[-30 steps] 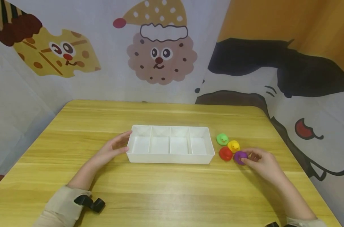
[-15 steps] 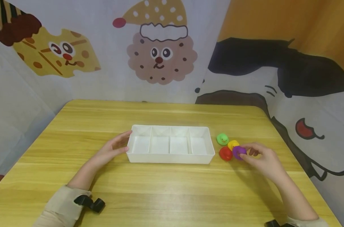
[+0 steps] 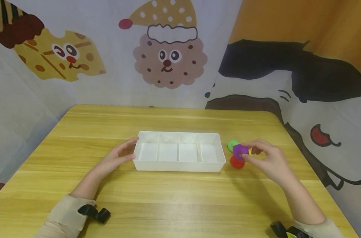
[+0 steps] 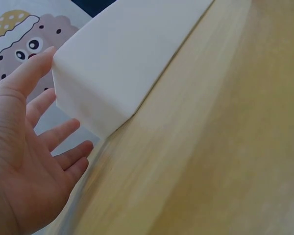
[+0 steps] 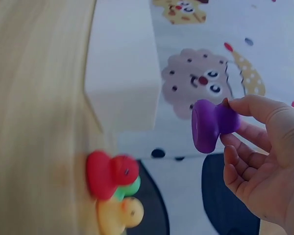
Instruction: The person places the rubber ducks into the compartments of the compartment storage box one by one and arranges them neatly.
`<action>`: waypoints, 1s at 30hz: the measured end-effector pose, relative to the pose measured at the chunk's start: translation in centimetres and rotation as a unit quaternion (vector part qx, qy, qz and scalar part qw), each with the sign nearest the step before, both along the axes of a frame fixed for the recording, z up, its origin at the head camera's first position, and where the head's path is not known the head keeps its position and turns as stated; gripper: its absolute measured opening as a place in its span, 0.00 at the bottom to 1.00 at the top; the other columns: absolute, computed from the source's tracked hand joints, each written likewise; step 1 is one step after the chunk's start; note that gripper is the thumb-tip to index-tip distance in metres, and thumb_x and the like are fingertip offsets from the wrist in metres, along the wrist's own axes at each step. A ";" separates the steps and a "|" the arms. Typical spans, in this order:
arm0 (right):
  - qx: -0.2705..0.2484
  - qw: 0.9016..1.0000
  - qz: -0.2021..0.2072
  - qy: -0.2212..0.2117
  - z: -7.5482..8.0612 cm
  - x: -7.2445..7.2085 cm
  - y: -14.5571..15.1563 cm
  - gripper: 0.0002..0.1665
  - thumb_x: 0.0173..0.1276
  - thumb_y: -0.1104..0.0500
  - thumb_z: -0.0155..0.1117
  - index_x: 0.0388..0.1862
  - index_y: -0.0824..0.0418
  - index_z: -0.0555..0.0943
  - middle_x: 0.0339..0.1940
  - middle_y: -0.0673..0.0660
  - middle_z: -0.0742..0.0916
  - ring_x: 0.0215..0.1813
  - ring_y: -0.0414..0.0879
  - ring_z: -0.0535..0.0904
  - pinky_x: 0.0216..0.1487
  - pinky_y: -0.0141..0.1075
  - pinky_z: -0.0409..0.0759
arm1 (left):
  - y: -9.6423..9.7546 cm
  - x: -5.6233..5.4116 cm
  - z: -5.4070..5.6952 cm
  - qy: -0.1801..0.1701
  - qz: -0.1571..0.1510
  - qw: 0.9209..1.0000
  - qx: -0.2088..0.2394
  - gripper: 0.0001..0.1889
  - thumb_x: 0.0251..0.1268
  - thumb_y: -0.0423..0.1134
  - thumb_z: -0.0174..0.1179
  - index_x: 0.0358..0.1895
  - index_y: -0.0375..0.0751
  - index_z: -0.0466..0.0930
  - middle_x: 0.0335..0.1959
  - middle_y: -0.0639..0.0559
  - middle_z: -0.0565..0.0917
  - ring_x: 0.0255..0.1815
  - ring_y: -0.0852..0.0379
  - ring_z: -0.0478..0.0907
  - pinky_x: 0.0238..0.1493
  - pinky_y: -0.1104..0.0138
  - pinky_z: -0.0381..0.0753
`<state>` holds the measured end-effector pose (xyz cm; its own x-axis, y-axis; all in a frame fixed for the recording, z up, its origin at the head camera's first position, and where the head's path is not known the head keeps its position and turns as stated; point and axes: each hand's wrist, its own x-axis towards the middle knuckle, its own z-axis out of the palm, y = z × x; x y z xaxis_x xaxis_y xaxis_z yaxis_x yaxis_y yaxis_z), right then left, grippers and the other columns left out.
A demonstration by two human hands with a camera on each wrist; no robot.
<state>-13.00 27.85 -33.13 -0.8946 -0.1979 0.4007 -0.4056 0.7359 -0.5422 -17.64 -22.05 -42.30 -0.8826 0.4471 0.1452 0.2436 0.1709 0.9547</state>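
My right hand (image 3: pixel 271 162) pinches a purple rubber duck (image 3: pixel 240 152) between thumb and fingers, raised over the other ducks. In the right wrist view the purple duck (image 5: pixel 213 125) is tipped, its flat base facing away from the palm. Below it on the table sit a red duck (image 3: pixel 237 162), a green duck (image 3: pixel 232 145) and a yellow duck (image 5: pixel 118 216), partly covered in the head view. My left hand (image 3: pixel 117 156) is at the left end of a white four-compartment box (image 3: pixel 180 166). Its thumb touches the rim, and the other fingers are spread loosely (image 4: pixel 39 147).
The box stands mid-table with its compartments bare, just left of the ducks. The wooden table (image 3: pixel 168 205) runs back to a cartoon-printed cloth (image 3: pixel 109 92). Black straps with small devices (image 3: pixel 94 213) sit on both sleeves.
My right hand has lifted the purple duck off the table and carried it up and leftward, over the yellow and green ducks. The left hand and box stay put.
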 end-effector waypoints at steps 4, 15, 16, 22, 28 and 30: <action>-0.015 0.999 0.028 0.008 0.8 -0.1 -1.5 0.15 0.56 0.61 0.74 0.44 0.56 0.85 0.36 0.46 0.84 0.38 0.41 0.72 0.36 0.29 0.70 | 0.0 0.0 0.0 0.001 0.000 1.000 0.001 0.32 0.69 0.32 0.55 0.75 0.42 0.55 0.71 0.35 0.60 0.69 0.34 0.58 0.63 0.39 0.58; -0.028 0.997 0.073 -0.003 1.9 -1.2 -4.5 0.15 0.57 0.59 0.74 0.45 0.56 0.85 0.34 0.44 0.82 0.38 0.45 0.72 0.34 0.34 0.71 | 0.1 -0.1 0.0 0.001 0.003 1.000 -0.004 0.32 0.69 0.33 0.55 0.74 0.43 0.56 0.72 0.35 0.59 0.69 0.34 0.58 0.63 0.39 0.58; -0.028 0.997 0.076 -0.004 1.9 -1.3 -4.8 0.15 0.57 0.59 0.74 0.45 0.56 0.85 0.34 0.44 0.82 0.38 0.45 0.72 0.34 0.34 0.71 | 0.1 -0.1 0.0 0.001 0.003 1.000 -0.005 0.32 0.69 0.33 0.55 0.74 0.43 0.56 0.71 0.35 0.59 0.69 0.34 0.58 0.63 0.39 0.58; -0.028 0.995 0.099 -0.017 2.3 -2.0 -6.5 0.16 0.58 0.59 0.73 0.46 0.55 0.85 0.32 0.45 0.81 0.38 0.46 0.73 0.34 0.38 0.72 | 0.1 -0.1 0.0 0.002 0.002 1.000 -0.002 0.32 0.69 0.31 0.54 0.74 0.42 0.56 0.71 0.35 0.60 0.68 0.33 0.58 0.63 0.38 0.58; -0.035 0.990 0.132 -0.035 2.5 -2.7 -8.4 0.16 0.58 0.59 0.73 0.47 0.55 0.85 0.31 0.46 0.80 0.38 0.48 0.72 0.32 0.39 0.71 | 0.1 0.0 0.0 0.001 0.001 1.000 0.001 0.32 0.69 0.31 0.54 0.74 0.41 0.55 0.71 0.34 0.59 0.68 0.33 0.58 0.63 0.38 0.58; -0.038 0.988 0.144 -0.034 2.6 -2.8 -9.1 0.16 0.58 0.59 0.73 0.47 0.54 0.86 0.31 0.46 0.80 0.38 0.48 0.72 0.31 0.40 0.71 | 0.1 0.0 0.1 0.001 0.001 1.000 0.000 0.32 0.69 0.31 0.54 0.74 0.41 0.55 0.71 0.34 0.59 0.68 0.33 0.58 0.63 0.38 0.58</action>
